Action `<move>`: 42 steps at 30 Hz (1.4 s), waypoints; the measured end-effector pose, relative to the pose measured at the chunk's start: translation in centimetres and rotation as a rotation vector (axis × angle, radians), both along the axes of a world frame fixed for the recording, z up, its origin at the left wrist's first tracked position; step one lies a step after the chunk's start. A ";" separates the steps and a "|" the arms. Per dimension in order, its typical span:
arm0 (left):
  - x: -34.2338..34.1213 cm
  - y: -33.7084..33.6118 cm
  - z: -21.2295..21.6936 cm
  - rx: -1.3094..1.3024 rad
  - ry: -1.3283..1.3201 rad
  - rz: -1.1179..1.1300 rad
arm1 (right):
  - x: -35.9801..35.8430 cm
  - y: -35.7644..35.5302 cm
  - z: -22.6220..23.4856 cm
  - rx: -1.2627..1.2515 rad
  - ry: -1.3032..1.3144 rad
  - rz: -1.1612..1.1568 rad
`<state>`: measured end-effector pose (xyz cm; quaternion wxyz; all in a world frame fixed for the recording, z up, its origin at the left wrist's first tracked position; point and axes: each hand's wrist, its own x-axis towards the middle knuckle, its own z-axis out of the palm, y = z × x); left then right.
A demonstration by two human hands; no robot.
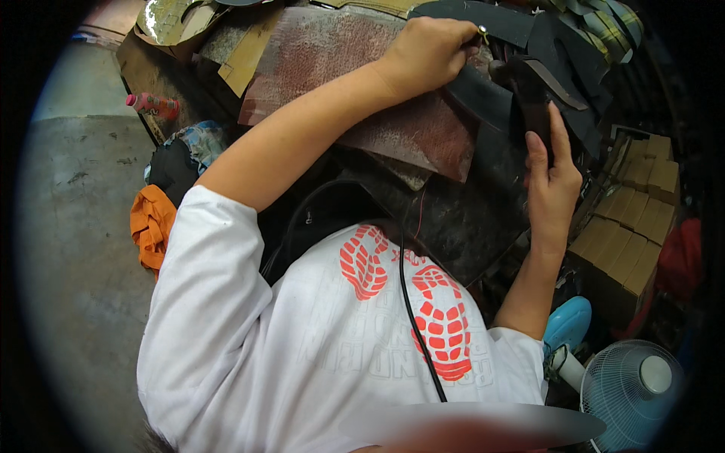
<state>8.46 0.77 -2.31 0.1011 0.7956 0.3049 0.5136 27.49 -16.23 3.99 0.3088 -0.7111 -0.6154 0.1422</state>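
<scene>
- Landmark: reddish-brown sheet (pixel 340 68) lying flat across the cluttered bench, dead ahead of the person.
- Far left of the sheet: bare grey concrete floor (pixel 75 226).
- Just left of the sheet's lower corner: small bottle with pink cap (pixel 153 105) on its side at the bench edge.
- Below-left of the sheet: orange rag (pixel 151 223) on the floor, beside a dark bundle with blue cloth.
- Left forearm crosses over the sheet diagonally.
- Left hand (pixel 430 53) at the sheet's upper right corner, fingers curled tight around a small metal-tipped tool (pixel 482 33); tip sits against the dark leather.
- Right of the sheet: dark shoe upper piece (pixel 529 94), black leather with curved straps, held upright off the bench.
- Right hand (pixel 551 177) lower right of the sheet, fingers wrapped round the bottom of the shoe upper piece, index finger extended up along it.
- Further right of the sheet: stacked tan cardboard boxes (pixel 634 219).
- Well below-right of the sheet: pale blue fan (pixel 630 385) on the floor.
</scene>
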 end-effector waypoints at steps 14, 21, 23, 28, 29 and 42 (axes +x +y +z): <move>-1.2 0.2 0.9 -0.810 -0.293 -0.233 | -0.3 -1.3 -1.1 -0.103 -0.107 -0.031; -1.3 -0.2 1.3 -0.716 -0.206 -0.186 | 0.9 -1.5 -2.5 -0.116 -0.088 -0.023; -1.0 -0.2 1.1 -0.575 -0.197 -0.161 | 0.9 -1.3 -1.1 -0.043 -0.013 0.074; -0.2 -0.6 1.0 -0.105 -0.007 -0.049 | 0.9 -1.9 8.3 0.442 0.261 0.010; -0.1 -0.7 1.1 0.000 0.001 -0.039 | 0.7 -1.8 9.5 0.593 0.343 0.007; -0.2 -0.3 0.9 -0.313 -0.064 -0.052 | 0.2 -1.1 -0.2 -0.057 0.068 -0.024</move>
